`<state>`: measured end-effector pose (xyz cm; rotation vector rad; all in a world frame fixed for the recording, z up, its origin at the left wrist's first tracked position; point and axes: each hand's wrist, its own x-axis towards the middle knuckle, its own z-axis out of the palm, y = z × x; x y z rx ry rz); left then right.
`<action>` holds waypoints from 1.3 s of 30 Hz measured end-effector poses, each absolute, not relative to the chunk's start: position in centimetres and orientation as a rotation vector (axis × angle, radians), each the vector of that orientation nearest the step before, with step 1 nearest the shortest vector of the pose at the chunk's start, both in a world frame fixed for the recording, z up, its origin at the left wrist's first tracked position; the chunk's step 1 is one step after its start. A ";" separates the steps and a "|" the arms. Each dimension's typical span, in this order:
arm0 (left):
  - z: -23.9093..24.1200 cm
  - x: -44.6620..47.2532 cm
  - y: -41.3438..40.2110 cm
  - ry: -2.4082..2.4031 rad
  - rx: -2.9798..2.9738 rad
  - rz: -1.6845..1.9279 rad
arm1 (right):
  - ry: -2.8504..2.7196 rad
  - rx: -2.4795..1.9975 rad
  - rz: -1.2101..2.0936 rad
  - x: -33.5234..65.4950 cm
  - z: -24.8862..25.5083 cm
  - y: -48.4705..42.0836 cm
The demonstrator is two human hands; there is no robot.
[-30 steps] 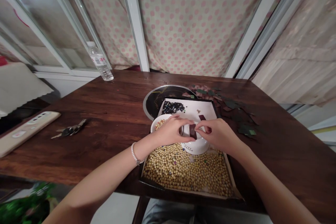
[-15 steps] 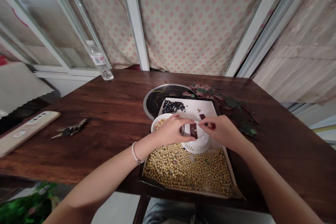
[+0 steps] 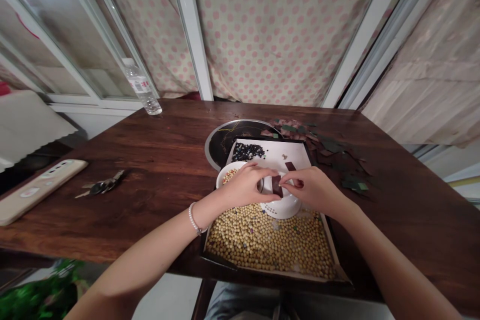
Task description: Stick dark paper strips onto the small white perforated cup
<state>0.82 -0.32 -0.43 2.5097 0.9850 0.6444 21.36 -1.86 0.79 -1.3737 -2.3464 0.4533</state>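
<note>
A small dark brown rectangular piece [image 3: 277, 186] lies over an upturned-looking white dish [image 3: 281, 208]. My left hand [image 3: 245, 184] grips this piece from the left, thumb at its lower edge and fingertips at its upper edge. From the right, my right hand [image 3: 309, 187] reaches in, thumb and forefinger pinched together at the piece's face. Whatever sits between those fingertips is too small to make out. A second dark brown strip [image 3: 290, 166] shows just beyond my right hand. Close to my left hand is a white bowl [image 3: 220, 178] with small coloured beads, partly covered by the hand.
The shallow tray [image 3: 333, 255] holds many tan beads [image 3: 262, 245] and a heap of black beads [image 3: 247, 151]. Behind it is a round dark plate [image 3: 215, 146]. Brown and green scraps [image 3: 332, 147] lie right. Keys [image 3: 101, 186], a phone [image 3: 41, 187] and a water bottle [image 3: 144, 90] are left.
My right hand has moved slightly left, bringing its pinched fingertips onto the brown piece where a small pale speck showed before. My left hand has stayed in place.
</note>
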 end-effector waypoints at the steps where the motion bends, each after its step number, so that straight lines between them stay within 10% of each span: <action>1: -0.4 0.8 -0.3 0.989 2.508 0.640 | -2.343 -1.372 0.470 21.4 0.8 -1.9; 39: -0.5 0.7 -0.3 0.973 2.508 0.631 | -2.311 -1.323 0.637 20.4 0.8 -1.9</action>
